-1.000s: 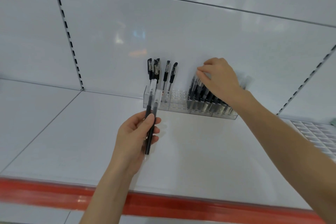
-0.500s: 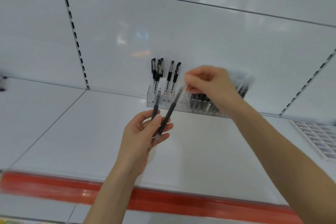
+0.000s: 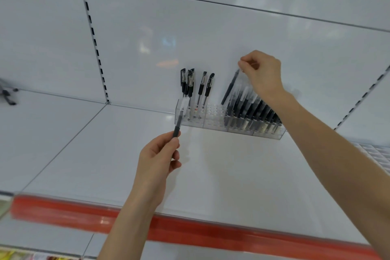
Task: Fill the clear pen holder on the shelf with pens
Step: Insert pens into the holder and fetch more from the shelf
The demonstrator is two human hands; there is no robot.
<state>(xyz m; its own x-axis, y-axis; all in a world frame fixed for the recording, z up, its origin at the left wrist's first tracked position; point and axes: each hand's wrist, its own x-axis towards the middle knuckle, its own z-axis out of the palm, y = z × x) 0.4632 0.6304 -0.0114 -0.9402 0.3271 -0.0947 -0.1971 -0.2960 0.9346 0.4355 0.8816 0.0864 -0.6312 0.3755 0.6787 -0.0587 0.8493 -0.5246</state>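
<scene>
A clear pen holder [image 3: 213, 119] stands on the white shelf against the back wall. Several black clip pens [image 3: 191, 84] stand in its left end, and a dense row of frosted-cap pens [image 3: 251, 110] fills its right part. The middle holes are bare. My right hand [image 3: 262, 74] pinches the top of a black pen [image 3: 230, 87] that slants down, its tip at the holder's middle holes. My left hand [image 3: 158, 156] grips one black pen with a frosted cap [image 3: 180, 117], held upright in front of the holder's left end.
The white shelf [image 3: 232, 175] has a red strip [image 3: 190, 230] along its front edge. A slotted upright [image 3: 94, 38] runs up the back wall at left. A white gridded tray [image 3: 377, 154] lies at the far right.
My right hand took one pen from my left hand and carried it up and right to the holder. My left hand now holds a single pen.
</scene>
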